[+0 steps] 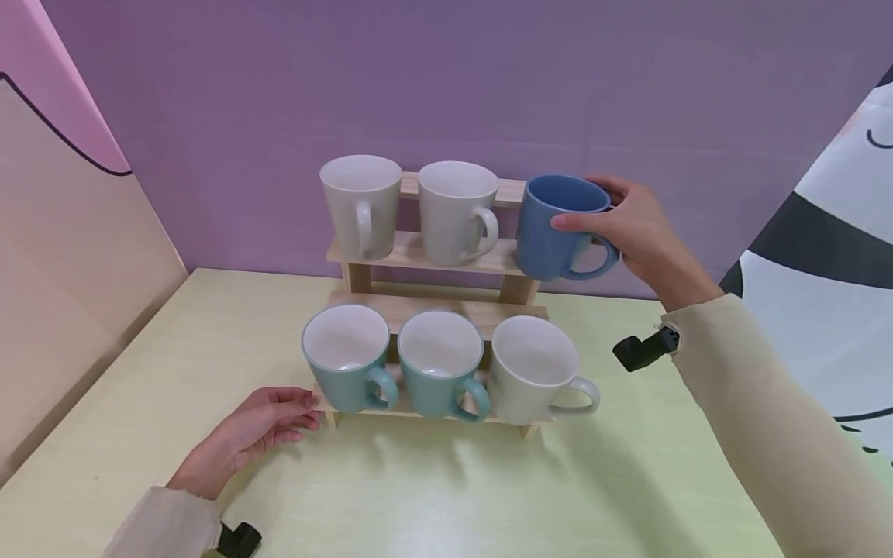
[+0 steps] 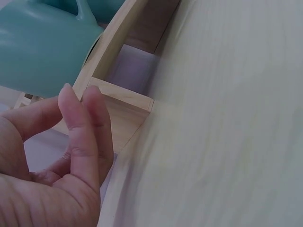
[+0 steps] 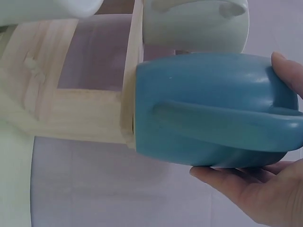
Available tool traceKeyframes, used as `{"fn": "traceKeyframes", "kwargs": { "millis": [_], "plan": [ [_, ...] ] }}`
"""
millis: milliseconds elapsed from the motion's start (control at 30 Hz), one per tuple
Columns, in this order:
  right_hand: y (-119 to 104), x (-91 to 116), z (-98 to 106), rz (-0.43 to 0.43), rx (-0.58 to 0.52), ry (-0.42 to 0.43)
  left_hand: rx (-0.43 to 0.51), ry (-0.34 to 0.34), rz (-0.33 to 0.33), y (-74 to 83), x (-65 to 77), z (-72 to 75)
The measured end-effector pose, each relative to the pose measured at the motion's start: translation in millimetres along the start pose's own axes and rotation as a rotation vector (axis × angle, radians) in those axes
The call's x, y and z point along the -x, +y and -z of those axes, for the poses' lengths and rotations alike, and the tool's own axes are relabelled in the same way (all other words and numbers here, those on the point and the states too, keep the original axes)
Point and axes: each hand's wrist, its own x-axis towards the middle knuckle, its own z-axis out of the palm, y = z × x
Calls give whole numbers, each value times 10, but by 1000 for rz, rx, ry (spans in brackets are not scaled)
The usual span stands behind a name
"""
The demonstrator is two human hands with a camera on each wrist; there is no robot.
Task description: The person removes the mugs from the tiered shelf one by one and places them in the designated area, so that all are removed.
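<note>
My right hand point(image 1: 638, 225) grips a blue mug point(image 1: 547, 236) near its rim, thumb in front and fingers behind. The mug stands upright at the right end of the wooden rack's upper shelf point(image 1: 409, 246). Seen from the right wrist, the mug's base point(image 3: 142, 113) lies against the shelf board point(image 3: 128, 90). My left hand point(image 1: 254, 430) pinches the left end of the rack's lowest shelf beside a teal mug point(image 1: 342, 380); the left wrist view shows its fingertips point(image 2: 68, 94) right at the wooden corner point(image 2: 120, 94).
Two off-white mugs point(image 1: 363, 201) share the upper shelf with the blue one. Along the lowest shelf stand the teal mug, another teal mug point(image 1: 436, 387) and a white mug point(image 1: 519, 395), handles toward the right. A pale table point(image 1: 418, 496) holds the rack; a purple wall point(image 1: 453, 77) rises behind.
</note>
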Motion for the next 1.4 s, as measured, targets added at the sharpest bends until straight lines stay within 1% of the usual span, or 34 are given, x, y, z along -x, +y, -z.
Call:
{"fn": "traceKeyframes", "kwargs": {
  "millis": [200,267,467,567,800,933,1133,1233,1400],
  "plan": [
    [56,63,121,-16,26,11,-3,7,2,6,12,-6],
    [84,84,171,-25,36,18,-2,-1,-4,11,10,-5],
    [183,96,305,-46,36,51,-17,8,-6,37,9,-9],
    [228,92,354,-61,35,59,-23,2,-11,31,19,-10],
    [326,83,454,-71,110,75,-33,19,-4,35,24,-22],
    [420,88,463,-86,118,84,-46,16,-4,37,35,-21],
    [579,31,432,-104,80,101,-60,21,-3,18,55,-32],
    [667,9,403,-104,66,94,-66,31,4,13,69,-43],
    [793,-18,354,-122,32,74,-58,25,-2,-8,75,-50]
  ]
}}
